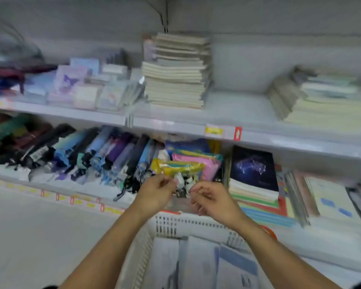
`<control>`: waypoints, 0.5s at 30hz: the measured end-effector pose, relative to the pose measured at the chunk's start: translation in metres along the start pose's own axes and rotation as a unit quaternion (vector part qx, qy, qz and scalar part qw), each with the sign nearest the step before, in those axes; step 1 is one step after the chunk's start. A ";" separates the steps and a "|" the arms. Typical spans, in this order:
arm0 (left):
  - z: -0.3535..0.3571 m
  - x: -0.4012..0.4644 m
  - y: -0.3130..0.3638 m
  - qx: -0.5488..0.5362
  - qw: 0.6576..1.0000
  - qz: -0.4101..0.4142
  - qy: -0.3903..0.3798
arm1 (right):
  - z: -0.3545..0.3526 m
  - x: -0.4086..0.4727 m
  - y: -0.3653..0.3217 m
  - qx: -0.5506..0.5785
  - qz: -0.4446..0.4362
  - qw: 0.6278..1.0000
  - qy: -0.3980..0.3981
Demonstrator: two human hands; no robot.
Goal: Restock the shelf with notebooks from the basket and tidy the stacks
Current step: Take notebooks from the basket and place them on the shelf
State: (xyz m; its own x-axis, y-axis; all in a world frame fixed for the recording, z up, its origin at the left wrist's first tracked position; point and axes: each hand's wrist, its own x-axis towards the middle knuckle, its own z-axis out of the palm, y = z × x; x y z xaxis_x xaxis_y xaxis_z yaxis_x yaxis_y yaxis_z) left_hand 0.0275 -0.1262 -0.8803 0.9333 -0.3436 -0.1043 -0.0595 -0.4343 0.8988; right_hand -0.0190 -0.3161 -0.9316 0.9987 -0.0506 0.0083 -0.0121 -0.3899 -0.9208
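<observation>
A white plastic basket (196,221) stands below me with several pale blue-grey notebooks (196,263) lying flat inside. My left hand (156,190) and my right hand (213,201) hover side by side above its far rim, at the front of the lower shelf. Both have loosely curled fingers with nothing visible in them. Just beyond the fingertips lies a yellow-topped clear packet (181,174). A tall stack of beige notebooks (175,76) stands on the upper shelf. A stack topped by a dark starry notebook (252,170) sits on the lower shelf to the right. The view is blurred.
Folded umbrellas (81,151) fill the lower shelf's left half, next to coloured pouches (194,159). Small stationery packs (77,86) sit at upper left. Slumped notebook piles (321,101) lie at upper right, more flat books (331,203) at lower right. The pale floor (40,236) lies to the left.
</observation>
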 end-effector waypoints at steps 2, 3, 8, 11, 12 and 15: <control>0.024 0.000 -0.017 0.149 0.983 0.052 -0.098 | 0.016 -0.026 0.097 -0.191 0.134 0.963 -0.138; 0.036 -0.001 -0.021 0.200 0.967 0.071 -0.142 | 0.020 -0.041 0.136 -0.237 0.194 0.935 -0.177; 0.081 -0.016 -0.034 0.382 0.856 0.096 -0.335 | 0.030 -0.088 0.235 -0.260 0.311 0.909 -0.101; 0.093 -0.018 -0.035 0.443 0.794 0.064 -0.411 | 0.042 -0.082 0.253 -0.273 0.332 0.901 -0.055; 0.094 -0.017 -0.034 0.454 0.785 0.058 -0.419 | 0.044 -0.078 0.256 -0.293 0.331 0.895 -0.066; 0.094 -0.013 -0.034 0.476 0.774 0.054 -0.413 | 0.041 -0.064 0.256 -0.281 0.344 0.893 -0.073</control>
State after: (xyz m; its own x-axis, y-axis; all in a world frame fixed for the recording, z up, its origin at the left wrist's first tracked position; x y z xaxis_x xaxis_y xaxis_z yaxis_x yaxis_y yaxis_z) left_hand -0.0162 -0.1853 -0.9490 0.3822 -0.6656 -0.6410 -0.7235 -0.6471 0.2405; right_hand -0.0844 -0.3747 -1.1838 0.7409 -0.3512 -0.5725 -0.6071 -0.7147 -0.3472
